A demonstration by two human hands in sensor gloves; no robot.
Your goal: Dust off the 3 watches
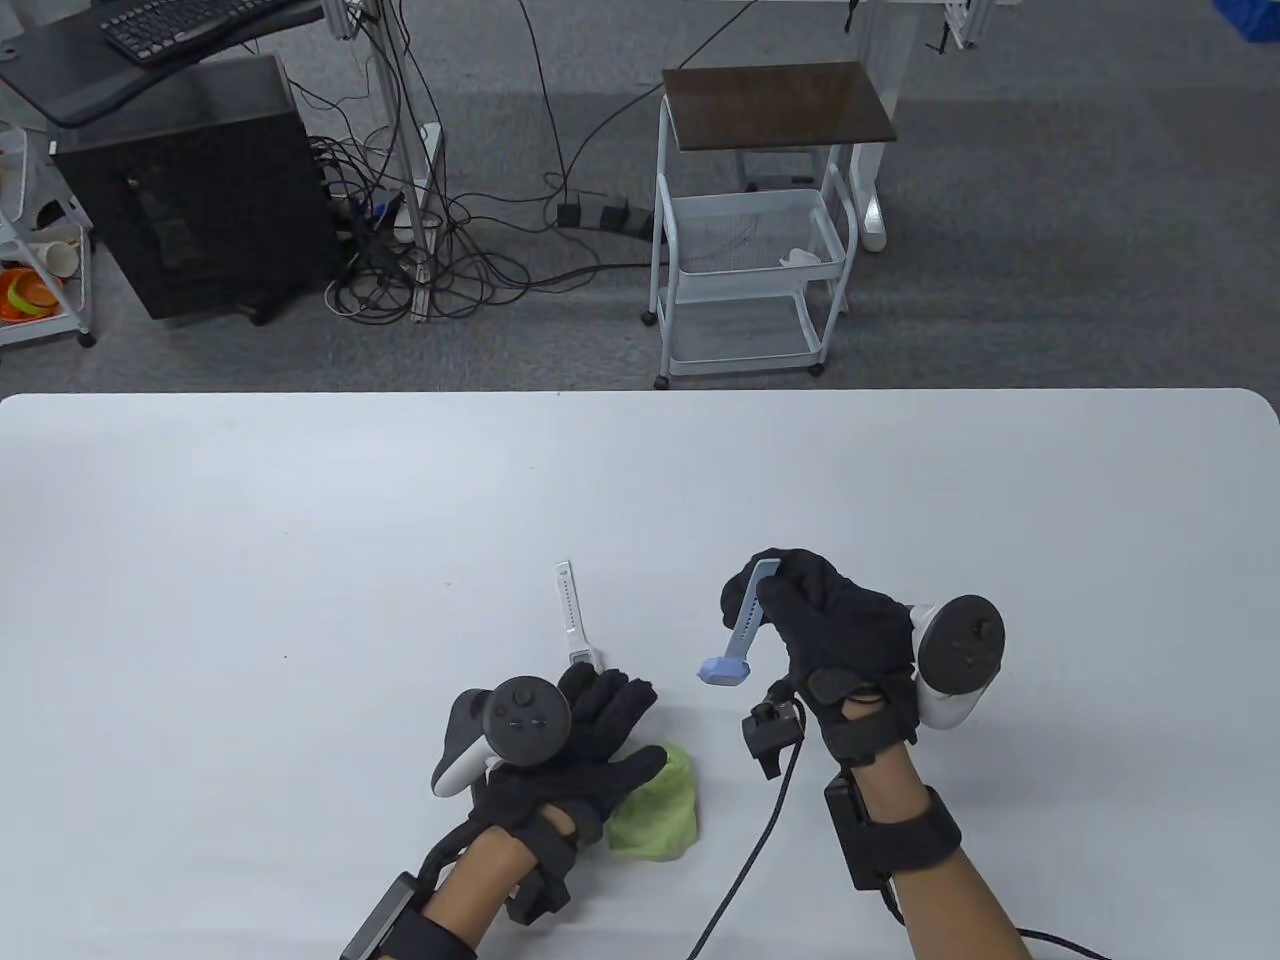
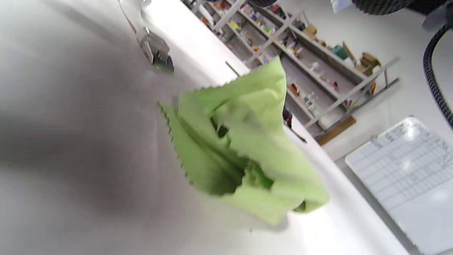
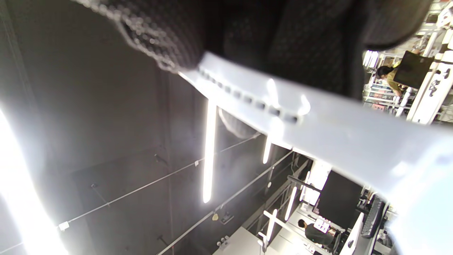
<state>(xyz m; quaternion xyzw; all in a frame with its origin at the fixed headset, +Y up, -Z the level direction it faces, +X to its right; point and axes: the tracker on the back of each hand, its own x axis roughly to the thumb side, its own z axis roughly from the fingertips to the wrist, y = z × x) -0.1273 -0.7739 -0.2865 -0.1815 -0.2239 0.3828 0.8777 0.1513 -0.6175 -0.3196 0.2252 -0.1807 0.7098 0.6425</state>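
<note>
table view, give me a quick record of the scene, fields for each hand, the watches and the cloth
left hand: rests on the green cloth, fingers straight
right hand: raised, grips the blue watch by its strap
blue watch: hangs, face downward
white watch: flat on the table, by the left fingertips
green cloth: crumpled
third watch: not visible

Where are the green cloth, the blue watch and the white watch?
green cloth [image 1: 655, 815], table view, its middle.
blue watch [image 1: 727, 671], table view, its case.
white watch [image 1: 571, 610], table view, its strap.
</note>
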